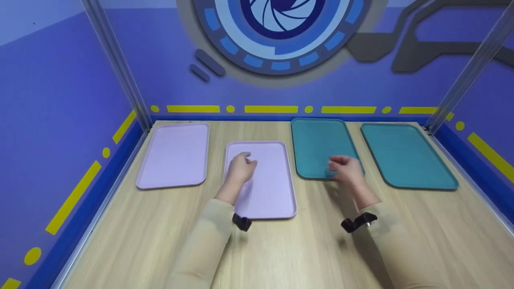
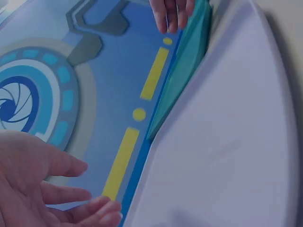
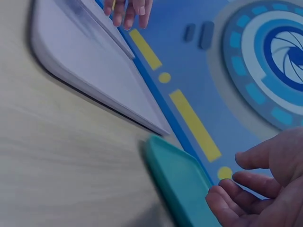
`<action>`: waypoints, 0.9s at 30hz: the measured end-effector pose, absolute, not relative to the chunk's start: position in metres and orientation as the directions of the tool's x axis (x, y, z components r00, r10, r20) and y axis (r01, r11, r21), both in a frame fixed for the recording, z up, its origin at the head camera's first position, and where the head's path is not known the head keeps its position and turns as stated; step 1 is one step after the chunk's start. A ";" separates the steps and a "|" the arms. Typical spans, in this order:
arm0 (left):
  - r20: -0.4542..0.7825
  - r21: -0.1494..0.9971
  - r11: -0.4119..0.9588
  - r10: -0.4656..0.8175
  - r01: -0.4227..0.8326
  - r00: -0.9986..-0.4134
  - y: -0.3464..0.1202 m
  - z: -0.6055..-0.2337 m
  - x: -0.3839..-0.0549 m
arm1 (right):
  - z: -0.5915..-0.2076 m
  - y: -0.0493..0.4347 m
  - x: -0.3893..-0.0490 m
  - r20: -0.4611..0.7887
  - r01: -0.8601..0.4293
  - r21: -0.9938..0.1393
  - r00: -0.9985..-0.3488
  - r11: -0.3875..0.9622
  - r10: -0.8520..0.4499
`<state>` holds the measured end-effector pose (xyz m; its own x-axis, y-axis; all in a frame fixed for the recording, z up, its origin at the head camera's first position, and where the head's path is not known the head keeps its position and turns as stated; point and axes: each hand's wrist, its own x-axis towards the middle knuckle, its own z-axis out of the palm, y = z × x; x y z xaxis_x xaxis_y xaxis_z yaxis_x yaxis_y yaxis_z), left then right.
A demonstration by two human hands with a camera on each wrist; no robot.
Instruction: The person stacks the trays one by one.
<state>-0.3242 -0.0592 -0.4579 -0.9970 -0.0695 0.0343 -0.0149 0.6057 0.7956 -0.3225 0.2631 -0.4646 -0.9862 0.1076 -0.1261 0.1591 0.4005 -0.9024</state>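
My left hand (image 1: 241, 168) hovers over the left part of the nearer lilac tray (image 1: 269, 192), its fingers loosely bent with nothing between them. In the left wrist view that hand (image 2: 52, 189) shows thumb and fingers apart beside the pale tray (image 2: 222, 132). Above the front right corner of the nearer teal tray (image 1: 321, 140) is my right hand (image 1: 346, 170), slightly blurred and holding nothing. The right wrist view shows this hand (image 3: 265, 189) with relaxed fingers over the teal tray (image 3: 177, 179).
Another lilac tray (image 1: 174, 156) lies at the far left of the wooden table (image 1: 305, 253). A second teal tray (image 1: 409, 156) lies at the far right. Blue-purple panels with yellow marks (image 1: 271, 109) enclose the back and sides, with metal posts (image 1: 120, 64) at the corners.
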 end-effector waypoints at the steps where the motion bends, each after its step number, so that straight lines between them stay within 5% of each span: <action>1: 0.019 0.824 0.566 -0.046 -0.011 -0.999 -0.051 -0.457 -0.329 | -0.462 0.269 -0.326 -0.126 0.165 -0.898 -0.985 0.408 0.120; 13: -0.205 0.926 0.332 0.036 -0.182 -0.978 0.042 -0.455 -0.360 | -0.458 0.328 -0.360 -0.156 0.276 -0.833 -0.949 0.479 0.275; 21: -0.265 0.887 0.405 0.049 -0.223 -0.963 0.062 -0.457 -0.361 | -0.469 0.345 -0.364 -0.256 0.346 -0.803 -0.936 0.486 0.242; 27: -0.296 0.873 0.417 0.044 -0.252 -0.954 0.070 -0.459 -0.359 | -0.470 0.352 -0.362 -0.374 0.439 -0.841 -0.894 0.317 0.246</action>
<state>-0.3591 0.0697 -0.4586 -0.9542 0.0439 -0.2960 -0.2518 0.4168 0.8734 -0.3622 0.3518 -0.4697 -0.8941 0.2463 -0.3739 0.4389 0.3166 -0.8409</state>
